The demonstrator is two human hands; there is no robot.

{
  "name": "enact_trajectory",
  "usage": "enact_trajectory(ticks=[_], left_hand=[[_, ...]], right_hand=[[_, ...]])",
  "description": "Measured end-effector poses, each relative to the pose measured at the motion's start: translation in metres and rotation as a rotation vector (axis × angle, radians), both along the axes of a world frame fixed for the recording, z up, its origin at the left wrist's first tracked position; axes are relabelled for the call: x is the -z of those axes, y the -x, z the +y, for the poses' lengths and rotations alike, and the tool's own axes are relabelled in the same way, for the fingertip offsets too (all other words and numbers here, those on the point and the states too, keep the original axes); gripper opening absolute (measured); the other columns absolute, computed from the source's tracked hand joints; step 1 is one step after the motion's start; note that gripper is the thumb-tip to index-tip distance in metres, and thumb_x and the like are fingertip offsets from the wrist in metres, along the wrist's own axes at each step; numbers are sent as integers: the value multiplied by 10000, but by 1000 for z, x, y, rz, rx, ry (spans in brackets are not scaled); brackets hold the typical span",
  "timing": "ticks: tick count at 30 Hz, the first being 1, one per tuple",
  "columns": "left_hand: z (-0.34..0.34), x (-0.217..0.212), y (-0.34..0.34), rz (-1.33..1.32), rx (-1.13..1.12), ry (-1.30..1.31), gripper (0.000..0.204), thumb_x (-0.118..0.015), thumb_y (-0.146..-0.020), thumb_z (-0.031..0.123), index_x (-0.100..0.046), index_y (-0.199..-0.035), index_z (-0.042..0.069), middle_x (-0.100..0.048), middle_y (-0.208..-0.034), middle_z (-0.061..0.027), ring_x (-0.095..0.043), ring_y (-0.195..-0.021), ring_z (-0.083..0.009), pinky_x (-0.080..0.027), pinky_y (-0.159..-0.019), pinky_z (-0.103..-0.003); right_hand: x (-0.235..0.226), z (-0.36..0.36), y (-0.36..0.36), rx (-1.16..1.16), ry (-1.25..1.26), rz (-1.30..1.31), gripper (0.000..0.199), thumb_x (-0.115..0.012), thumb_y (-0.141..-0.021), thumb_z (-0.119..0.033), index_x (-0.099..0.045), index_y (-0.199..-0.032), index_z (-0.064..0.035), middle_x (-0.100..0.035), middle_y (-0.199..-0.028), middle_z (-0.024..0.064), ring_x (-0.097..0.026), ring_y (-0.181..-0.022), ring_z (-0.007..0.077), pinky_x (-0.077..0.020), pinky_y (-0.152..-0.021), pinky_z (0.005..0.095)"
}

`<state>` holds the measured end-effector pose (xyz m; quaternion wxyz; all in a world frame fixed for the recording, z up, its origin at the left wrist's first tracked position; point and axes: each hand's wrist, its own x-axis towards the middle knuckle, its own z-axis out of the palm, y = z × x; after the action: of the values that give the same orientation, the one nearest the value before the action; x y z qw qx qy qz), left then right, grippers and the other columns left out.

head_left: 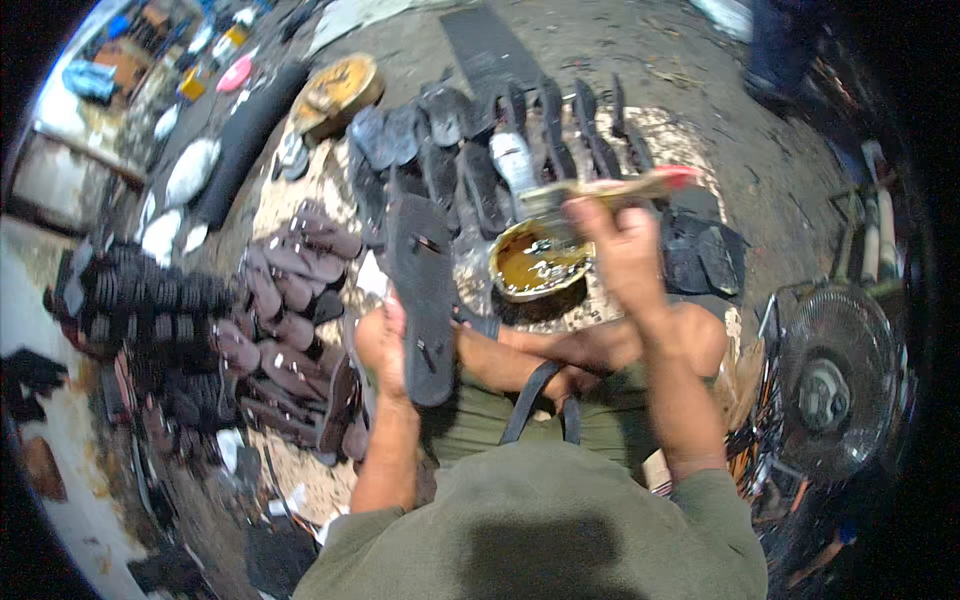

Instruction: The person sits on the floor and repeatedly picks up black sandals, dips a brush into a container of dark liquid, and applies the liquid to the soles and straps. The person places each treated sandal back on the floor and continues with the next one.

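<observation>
A dark sandal sole [425, 290] stands nearly upright in my left hand [385, 340], which grips it along its left edge. Small strap ends poke out of its face. My right hand [625, 245] is closed around a brush [640, 185] with a reddish handle end, blurred by motion. The brush is over the back of a round tub [510, 290] of amber, glossy glue-like liquid. The tub stands between my hands, just beyond my crossed legs. Several dark soles [480, 185] lie in rows behind it.
Brownish sandal pieces [290, 270] are heaped at the left, beside stacks of black soles [150, 300]. A round wooden block [340, 90] sits at the back left. Black pieces [700, 250] lie right of the tub. A fan [830, 390] stands at the right, and a person's leg [780, 55] shows at the far right.
</observation>
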<state>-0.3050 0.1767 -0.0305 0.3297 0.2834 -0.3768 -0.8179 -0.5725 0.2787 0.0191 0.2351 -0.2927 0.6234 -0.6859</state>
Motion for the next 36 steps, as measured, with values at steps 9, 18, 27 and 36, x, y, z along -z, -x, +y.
enact_trajectory(ticks=[9, 18, 27, 36], left_hand=[[31, 3, 44, 551, 267, -278, 468, -433, -1089, 416, -527, -1413, 92, -639, -1323, -112, -638, -1159, -244, -496, -1055, -408], [49, 8, 37, 313, 115, -99, 583, -467, -1077, 400, -290, -1569, 141, -531, -1450, -124, -612, -1227, -267, -543, -999, -418], [33, 18, 36, 530, 169, -273, 618, -457, -1048, 541, -413, -1507, 130, -595, -1352, -138, -638, -1118, -263, -568, -908, -432], [-24, -8, 80, 681, 101, -437, 644, -603, -960, 593, -590, -1332, 69, -666, -1201, -188, -622, -1014, -337, -586, -811, -445]], right_hand=[[41, 12, -95, -337, 438, -12, 143, -722, -920, -22, -689, -1059, -17, -704, -1068, 100, -677, -1001, 205, -507, -938, 347], [-3, -6, -50, -76, 193, 217, 248, -645, -1010, -222, -693, -1143, -18, -722, -1034, 89, -662, -957, 182, -517, -874, 336], [-16, -19, -29, -110, 266, 767, 221, -737, -910, -131, -694, -1114, -58, -688, -1089, 115, -646, -995, 328, -514, -885, 405], [21, 55, -106, -342, 242, 409, 224, -774, -884, -106, -723, -1096, -52, -729, -1030, 91, -678, -979, 268, -511, -884, 388]])
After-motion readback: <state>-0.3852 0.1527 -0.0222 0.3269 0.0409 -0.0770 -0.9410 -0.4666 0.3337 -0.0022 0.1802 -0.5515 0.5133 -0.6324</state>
